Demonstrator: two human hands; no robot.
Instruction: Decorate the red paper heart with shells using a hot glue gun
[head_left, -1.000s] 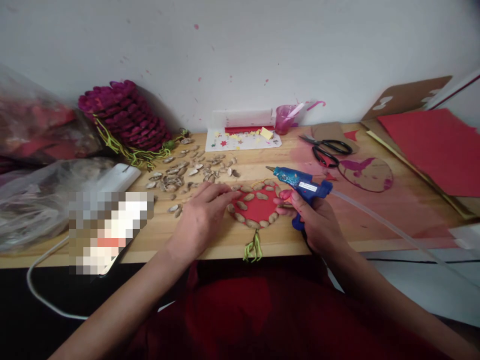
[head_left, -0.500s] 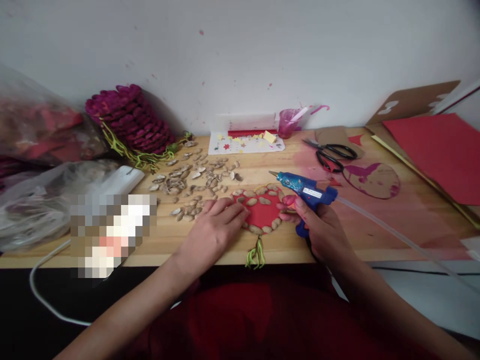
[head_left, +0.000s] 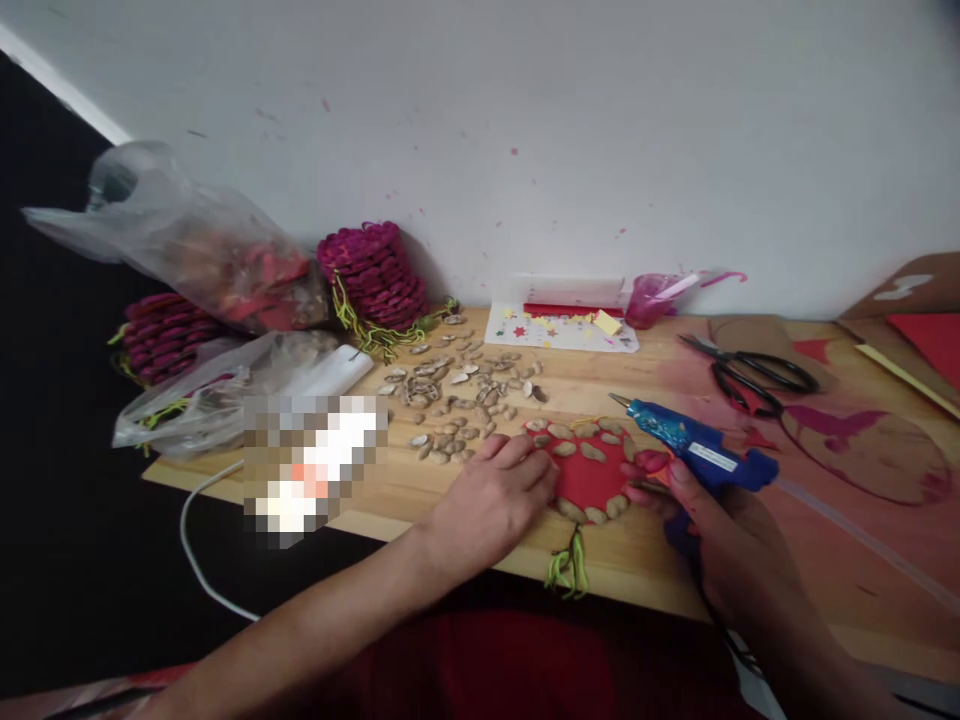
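Observation:
A blue hot glue gun (head_left: 686,437) is in my right hand (head_left: 739,535), its fingers wrapped round the grip. The metal nozzle points left, above the far right edge of a red disc (head_left: 589,483). Peanut shells (head_left: 591,452) line the disc's edge, and a few lie further in. My left hand (head_left: 495,500) covers the disc's left edge, fingers bent and pressed together; whatever is beneath the fingertips is hidden. A yellow-green yarn tassel (head_left: 571,568) hangs from the disc's near side. Loose peanut shells (head_left: 450,437) are scattered beyond my left hand.
Black-handled scissors (head_left: 757,370) and a stained cardboard oval (head_left: 870,450) lie to the right. A pink cup (head_left: 651,302) and a paper with stars (head_left: 502,330) stand by the wall. Purple woven yarn pieces (head_left: 375,275) and plastic bags (head_left: 225,250) sit at left.
The view has swung left, so everything appears shifted right and lower, and more of the bags shows. Both hands keep about the same place at the disc; the glue gun stays in my right hand.

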